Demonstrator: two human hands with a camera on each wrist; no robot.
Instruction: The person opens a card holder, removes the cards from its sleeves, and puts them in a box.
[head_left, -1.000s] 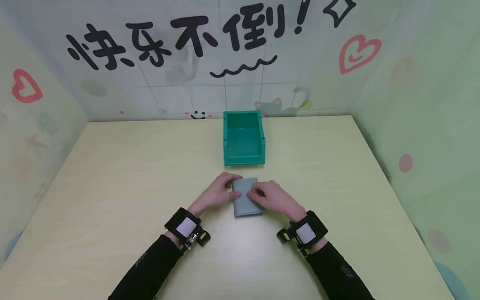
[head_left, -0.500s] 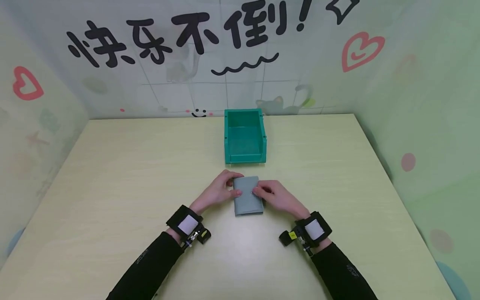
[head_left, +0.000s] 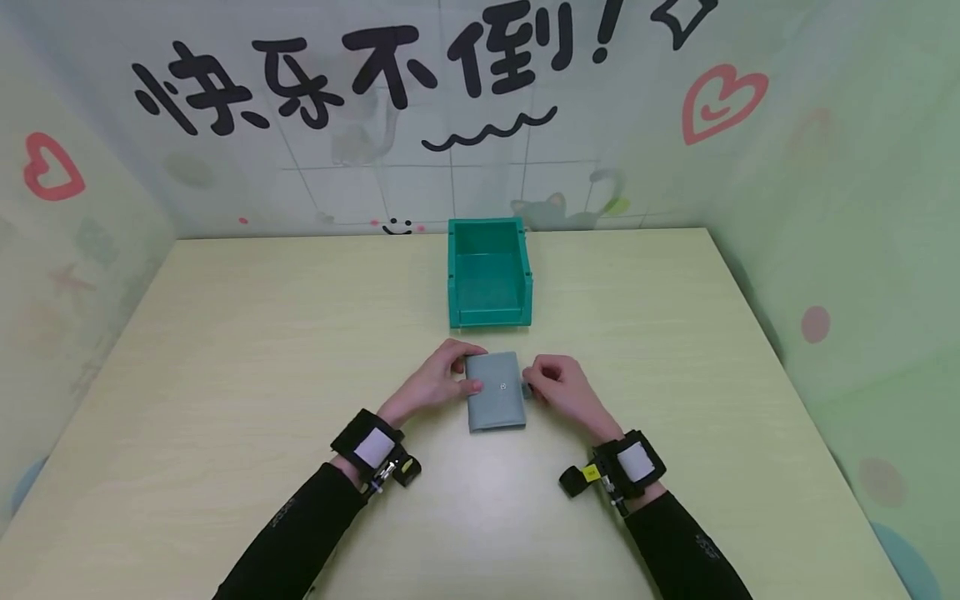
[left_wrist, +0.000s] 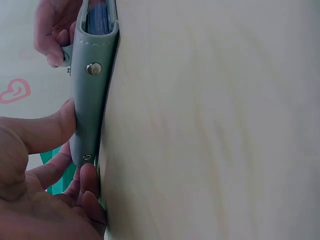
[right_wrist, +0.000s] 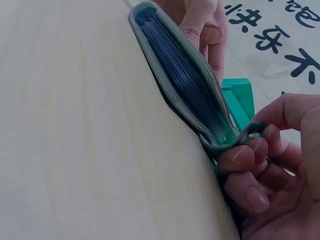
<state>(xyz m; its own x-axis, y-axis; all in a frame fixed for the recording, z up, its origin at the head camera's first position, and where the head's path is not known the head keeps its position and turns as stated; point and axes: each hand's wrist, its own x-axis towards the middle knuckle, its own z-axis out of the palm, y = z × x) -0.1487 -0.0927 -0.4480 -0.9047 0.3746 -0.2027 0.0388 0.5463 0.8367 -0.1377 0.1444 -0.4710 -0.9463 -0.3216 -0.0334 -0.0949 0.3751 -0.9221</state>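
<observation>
looking at a small grey-blue card holder (head_left: 495,413) lying flat on the pale wood table (head_left: 247,333), just on the near side of a teal bin (head_left: 490,318) and not touching it. got the left hand (head_left: 429,385) on the spine side, thumb pressed on the top cover, other fingers bent round the far end, so basically gripping it with only the holder's own thickness in between.

then on the opposite edge, got the right hand (head_left: 566,392) just beside the cover, fingers curled in tight and pinching a short strap (right_wrist: 254,131) sticking out from the holder. can't make out every fingertip in there, though.

can also spot a tiny metal snap (head_left: 503,386) on the top cover, plus, from the left wrist view, a big silver stud (left_wrist: 94,68) on the spine and a smaller stud (left_wrist: 87,157) near the left fingers. from the right wrist view, looking straight into the end at thin bluish leaves (right_wrist: 182,70) packed between the covers.

also worth mentioning: black sleeves (head_left: 300,521) on both arms, and big black characters (head_left: 491,55) on the wall behind.
</observation>
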